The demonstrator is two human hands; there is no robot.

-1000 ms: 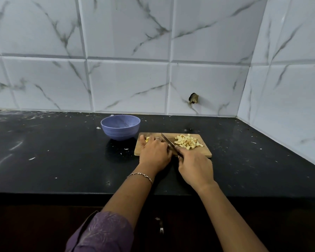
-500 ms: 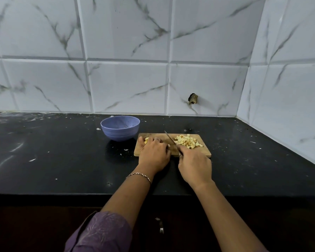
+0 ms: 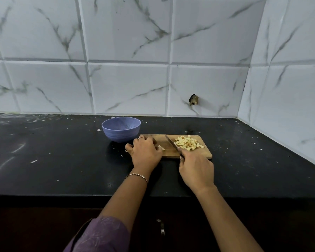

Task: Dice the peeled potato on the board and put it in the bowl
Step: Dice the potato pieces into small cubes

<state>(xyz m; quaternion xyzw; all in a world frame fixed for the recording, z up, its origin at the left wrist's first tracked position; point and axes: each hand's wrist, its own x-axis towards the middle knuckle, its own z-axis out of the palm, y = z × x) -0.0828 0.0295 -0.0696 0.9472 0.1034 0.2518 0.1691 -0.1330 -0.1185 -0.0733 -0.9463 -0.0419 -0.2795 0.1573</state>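
A small wooden board (image 3: 205,155) lies on the black counter. A pile of pale diced potato (image 3: 187,145) sits on its right half. My right hand (image 3: 195,168) grips a knife (image 3: 171,142), whose blade points up and left, just left of the pile. My left hand (image 3: 145,151) rests curled over the board's left end, covering a remaining potato piece (image 3: 161,147) of which only a sliver shows at the fingertips. A lavender bowl (image 3: 121,129) stands just behind and left of the board; nothing shows inside it.
White marble tiles form the back wall and the right side wall (image 3: 289,106). The counter (image 3: 62,157) carries scattered pale flecks and scraps. Its front edge runs below my wrists, with dark cabinet fronts and a metal handle (image 3: 162,229) underneath.
The knife blade has shifted right, towards the diced pile. My left hand has slid left, with its thumb now off the board's left edge. The pile and bowl have not moved.
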